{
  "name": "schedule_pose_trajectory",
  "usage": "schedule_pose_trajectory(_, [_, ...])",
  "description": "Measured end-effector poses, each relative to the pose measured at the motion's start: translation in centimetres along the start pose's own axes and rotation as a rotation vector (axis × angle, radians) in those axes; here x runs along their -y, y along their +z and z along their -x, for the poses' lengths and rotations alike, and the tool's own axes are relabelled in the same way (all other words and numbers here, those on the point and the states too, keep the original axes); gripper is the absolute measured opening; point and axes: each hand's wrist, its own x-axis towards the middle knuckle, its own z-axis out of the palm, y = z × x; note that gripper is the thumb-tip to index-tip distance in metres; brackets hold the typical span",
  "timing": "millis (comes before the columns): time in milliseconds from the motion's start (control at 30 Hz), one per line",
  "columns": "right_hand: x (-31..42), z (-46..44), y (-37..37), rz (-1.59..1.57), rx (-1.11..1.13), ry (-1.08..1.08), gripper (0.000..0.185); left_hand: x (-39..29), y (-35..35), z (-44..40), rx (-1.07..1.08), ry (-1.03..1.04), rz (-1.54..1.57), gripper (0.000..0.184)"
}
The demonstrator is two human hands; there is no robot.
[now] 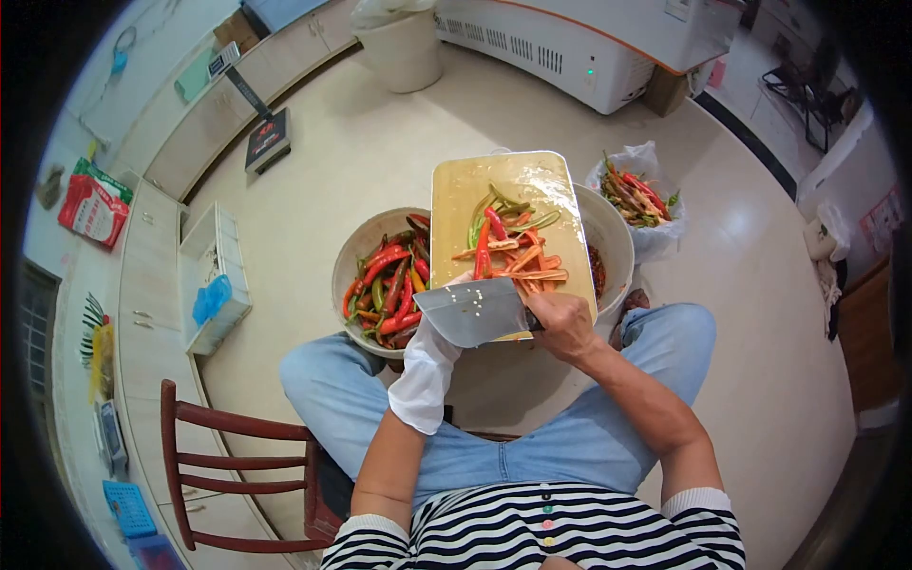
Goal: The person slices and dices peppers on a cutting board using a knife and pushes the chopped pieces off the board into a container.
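My right hand (560, 323) is wrapped round the handle of a cleaver (475, 312). Its broad grey blade lies across the near part of a yellowish cutting board (456, 190), with pale seeds stuck to the metal. My left hand (432, 361) wears a white glove and sits at the board's near left edge; the blade hides most of its fingers. Split red chili pepper pieces (537, 261) lie beyond the blade, and green pepper strips (489, 214) are farther up. A red chili pepper (483, 249) lies left of the split pieces.
Left of the board, a bowl (340, 285) holds several whole peppers (391, 275). Another bowl (616, 233) stands partly under the board's right side. Beyond it is a white plastic bag (655, 242) of peppers. A wooden chair (242, 463) is at left; a floor scale (269, 142) stands farther off.
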Motion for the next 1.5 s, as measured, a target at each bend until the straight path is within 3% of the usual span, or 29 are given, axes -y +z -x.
schedule_pose_trajectory(133, [-0.8,0.4,0.6,0.033,0.002,0.004,0.013,-1.0,0.9,-0.8,-0.056,-0.090,0.225,0.032])
schedule_pose_trajectory(200, [-1.5,0.4,0.5,0.067,0.025,0.077,0.012,-2.8,1.4,-1.2,-0.217,-0.402,0.663,0.033])
schedule_pose_trajectory(233, [-2.0,0.4,0.4,0.066,0.025,0.078,0.012,-2.7,1.1,-1.1,-0.217,-0.403,0.663,0.033])
schedule_pose_trajectory(300, [-3.1,0.5,0.4,0.150,0.082,0.213,0.014,-2.6,0.4,-0.7,0.005,-0.304,0.516,0.029])
schedule_pose_trajectory(333, [-3.3,0.5,0.6,0.158,0.113,0.319,0.017,-3.3,0.4,-0.5,-0.017,-0.329,0.500,0.034])
schedule_pose_trajectory(533, [-2.9,0.0,0.3,0.166,0.267,0.496,0.021,-2.1,-0.4,-0.1,-0.084,-0.406,0.471,0.039])
schedule_pose_trajectory(667, [-2.5,-0.4,0.1,0.080,0.325,0.545,0.024,-1.3,-0.8,0.1,-0.040,-0.441,0.498,0.034])
schedule_pose_trajectory(833, [-1.8,-1.0,-0.3,0.042,0.316,0.577,0.029,0.1,-0.9,0.0,0.006,-0.572,0.739,0.010])
schedule_pose_trajectory(933, [-2.1,-1.1,-0.2,0.048,0.401,0.615,0.030,-0.5,-0.9,0.1,0.052,-0.528,0.661,0.012])
schedule_pose_trajectory(1167, [-3.3,-1.9,-0.1,0.014,0.364,0.707,0.033,-2.2,-0.9,1.2,0.032,-0.512,0.466,0.015])
schedule_pose_trajectory(1233, [-3.7,-2.6,-0.4,-0.088,0.473,0.770,0.034,-3.3,-0.7,1.9,0.036,-0.489,0.362,0.017])
schedule_pose_trajectory(1367, [-5.3,-2.6,0.6,-0.133,0.416,0.698,0.035,-4.1,-1.0,2.7,-0.024,-0.469,0.347,0.020])
schedule_pose_trajectory(1433, [-4.9,-3.5,-0.2,-0.111,0.548,0.713,0.038,-3.9,-1.8,2.9,-0.023,-0.437,0.355,0.021])
schedule_pose_trajectory(1500, [-4.5,-3.9,-0.9,-0.149,0.538,0.715,0.040,-3.5,-2.4,2.8,-0.032,-0.439,0.363,0.021])
